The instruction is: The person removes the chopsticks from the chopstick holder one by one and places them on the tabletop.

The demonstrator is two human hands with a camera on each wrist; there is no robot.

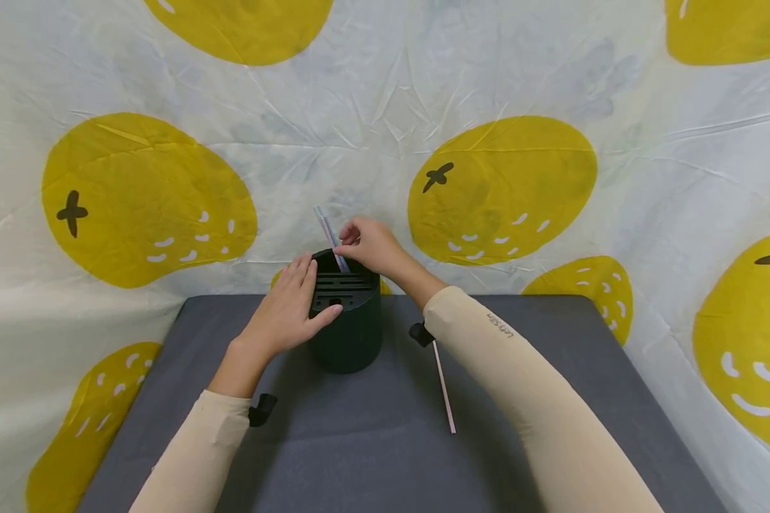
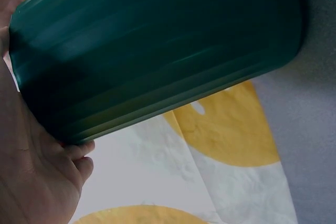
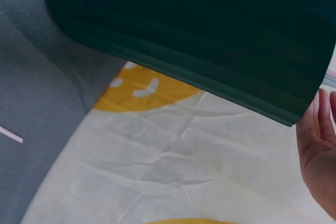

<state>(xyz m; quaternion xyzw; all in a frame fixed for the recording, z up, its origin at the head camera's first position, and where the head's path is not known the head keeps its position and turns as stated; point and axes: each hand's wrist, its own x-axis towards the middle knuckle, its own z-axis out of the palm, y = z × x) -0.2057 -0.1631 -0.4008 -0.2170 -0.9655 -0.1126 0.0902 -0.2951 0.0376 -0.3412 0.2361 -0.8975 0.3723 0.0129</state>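
Note:
A dark green, ribbed cylindrical holder with a slotted top stands upright at the far part of the table. A few thin pale straws lean out of its open back section. My right hand is above the rear rim, thumb and forefinger pinching a straw among them. My left hand rests on the holder's left rim, fingers straight and thumb spread across the front. In the left wrist view the holder's side fills the top, with the left palm against its rim.
One pinkish straw lies on the dark grey table, right of the holder and partly under the right forearm. Behind the table hangs a white cloth printed with yellow fruit.

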